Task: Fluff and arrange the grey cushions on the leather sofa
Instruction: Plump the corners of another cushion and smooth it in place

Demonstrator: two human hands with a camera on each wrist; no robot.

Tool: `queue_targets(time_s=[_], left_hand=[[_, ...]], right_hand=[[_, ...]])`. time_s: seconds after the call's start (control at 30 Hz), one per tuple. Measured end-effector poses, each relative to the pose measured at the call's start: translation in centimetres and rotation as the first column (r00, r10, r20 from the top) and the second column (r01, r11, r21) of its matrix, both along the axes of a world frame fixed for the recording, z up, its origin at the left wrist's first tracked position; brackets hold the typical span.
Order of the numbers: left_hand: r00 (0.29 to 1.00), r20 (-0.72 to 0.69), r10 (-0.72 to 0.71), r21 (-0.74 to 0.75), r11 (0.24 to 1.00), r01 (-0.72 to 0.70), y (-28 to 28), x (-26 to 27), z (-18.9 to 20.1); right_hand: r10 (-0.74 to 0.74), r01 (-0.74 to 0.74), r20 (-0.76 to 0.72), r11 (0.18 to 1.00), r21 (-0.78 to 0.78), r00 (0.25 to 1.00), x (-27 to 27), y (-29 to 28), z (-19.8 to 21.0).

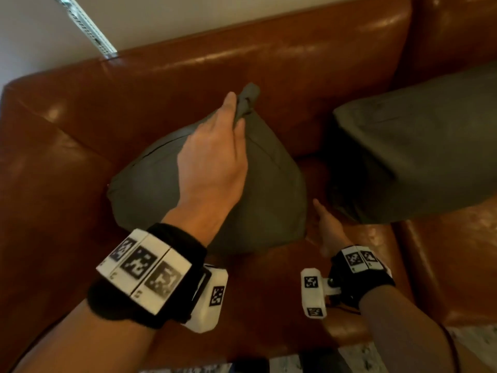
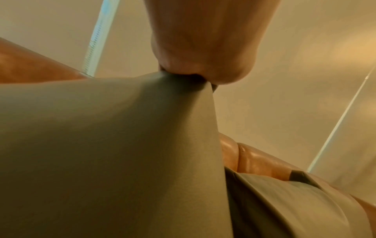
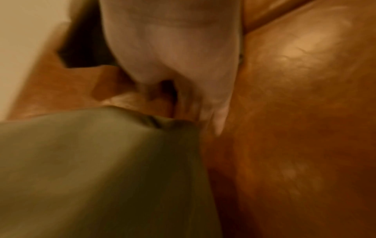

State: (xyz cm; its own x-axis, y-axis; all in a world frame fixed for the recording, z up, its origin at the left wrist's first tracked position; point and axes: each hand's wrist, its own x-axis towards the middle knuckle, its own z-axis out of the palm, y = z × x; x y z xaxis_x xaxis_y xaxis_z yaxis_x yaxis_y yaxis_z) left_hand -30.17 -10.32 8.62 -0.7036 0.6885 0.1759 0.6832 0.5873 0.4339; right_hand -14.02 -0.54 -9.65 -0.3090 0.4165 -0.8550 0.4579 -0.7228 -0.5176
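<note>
The left hand (image 1: 212,160) pinches the top corner of a grey cushion (image 1: 266,195) standing on the leather sofa (image 1: 166,84); the right hand (image 1: 329,227), fingers loosely extended, hovers beside it, near a second cushion (image 1: 419,146)

No readable words, brands or numbers are showing anywhere. Only black-and-white square code markers are appearing on the white blocks of the left wrist band (image 1: 145,270) and the right wrist band (image 1: 359,258), at about 7 and 5 o'clock.
</note>
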Motion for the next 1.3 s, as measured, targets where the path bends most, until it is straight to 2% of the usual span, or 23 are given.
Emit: queue_targets(time_s=[0.03,0.07,0.23,0.33,0.4,0.47,0.5,0.53,0.57,0.6,0.63,0.67,0.7,0.73,0.8,0.83,0.9,0.97,1.03,1.07,1.13,1.2,1.3], left_hand=[[1.0,0.011,0.001,0.045,0.999,-0.001,-0.8,-0.2,0.4],[0.999,0.032,0.003,0.087,0.996,-0.006,-1.4,-0.4,0.7],[0.989,0.104,0.105,0.25,0.96,-0.128,-4.1,-2.4,2.1],[0.953,0.159,0.258,0.319,0.9,-0.297,-6.6,-5.2,2.4],[0.889,0.197,0.414,0.281,0.845,-0.456,-8.6,-6.9,2.1],[0.848,0.121,0.516,0.218,0.82,-0.53,-9.9,-6.4,2.0],[0.871,0.071,0.486,0.213,0.846,-0.489,-9.9,-5.3,2.0],[0.926,0.012,0.377,0.2,0.907,-0.371,-9.4,-3.8,1.8],[0.979,-0.059,0.194,0.155,0.971,-0.183,-8.4,-1.9,1.8],[0.994,-0.1,-0.032,0.05,0.998,0.037,-7.3,0.1,1.6],[0.965,-0.096,-0.242,-0.119,0.966,0.231,-6.1,2.1,1.4],[0.927,-0.032,-0.373,-0.291,0.891,0.348,-5.1,3.7,1.0],[0.91,0.037,-0.414,-0.411,0.823,0.391,-4.3,4.6,0.6],[0.911,0.065,-0.407,-0.472,0.792,0.387,-3.7,4.8,0.3],[0.921,0.001,-0.389,-0.443,0.826,0.349,-3.1,4.1,-0.3],[0.923,-0.044,-0.382,-0.387,0.858,0.337,-2.8,3.7,-0.6],[0.934,-0.075,-0.35,-0.245,0.914,0.323,-2.5,2.8,-0.6],[0.953,-0.051,-0.298,-0.133,0.948,0.289,-2.3,2.1,0.2],[0.979,-0.017,-0.201,-0.034,0.979,0.201,-2.3,1.2,0.9],[0.988,-0.006,-0.155,0.017,0.988,0.155,-2.5,0.7,1.3],[0.996,-0.016,-0.086,0.106,0.991,0.087,-3.0,-0.5,2.2],[1.0,0.004,-0.026,0.166,0.986,0.025,-3.7,-1.6,2.8],[0.99,0.098,0.097,0.252,0.96,-0.119,-5.6,-3.4,2.9]], right_hand=[[-0.062,0.054,-0.08,0.993,-0.1,0.995,-0.4,-0.5,-0.2],[-0.095,0.082,-0.119,0.991,-0.109,0.988,-0.7,-1.0,0.1],[-0.026,0.022,0.015,0.976,0.215,1.0,-0.8,-1.5,3.1],[0.082,-0.112,0.085,0.873,0.474,0.993,0.4,-1.1,7.4],[0.14,-0.165,0.088,0.796,0.582,0.986,1.0,-1.0,11.1],[0.216,-0.257,0.145,0.709,0.657,0.966,0.6,-1.2,14.0],[0.248,-0.304,0.181,0.667,0.68,0.952,0.0,-1.3,14.7],[0.267,-0.34,0.216,0.636,0.693,0.939,-0.8,-1.4,15.3],[0.277,-0.366,0.243,0.617,0.697,0.93,-1.6,-1.6,15.5],[0.287,-0.388,0.264,0.6,0.7,0.921,-2.3,-1.8,15.7],[0.288,-0.394,0.273,0.578,0.715,0.918,-3.0,-1.8,15.9],[0.288,-0.394,0.275,0.554,0.733,0.917,-3.7,-1.8,16.1],[0.289,-0.387,0.267,0.537,0.75,0.919,-4.1,-1.7,16.2],[0.3,-0.388,0.263,0.522,0.76,0.917,-4.4,-1.6,16.3],[0.336,-0.343,0.171,0.561,0.753,0.926,-4.6,-1.4,15.9],[0.308,-0.263,0.075,0.632,0.729,0.948,-4.5,-1.4,15.2],[0.06,0.007,-0.1,0.826,0.564,0.993,-3.3,-1.9,13.2],[-0.17,0.155,0.001,0.905,0.396,0.985,-0.9,-2.9,9.6],[-0.186,0.157,0.171,0.973,0.17,0.968,1.4,-4.5,6.7],[-0.166,0.161,0.175,0.986,0.042,0.971,2.1,-5.2,5.9],[-0.171,0.175,0.057,0.981,-0.088,0.984,1.7,-5.6,6.1],[-0.237,0.235,-0.032,0.971,-0.053,0.971,0.4,-4.8,7.5],[-0.262,0.278,-0.118,0.947,0.16,0.958,-1.7,-3.1,10.9]])
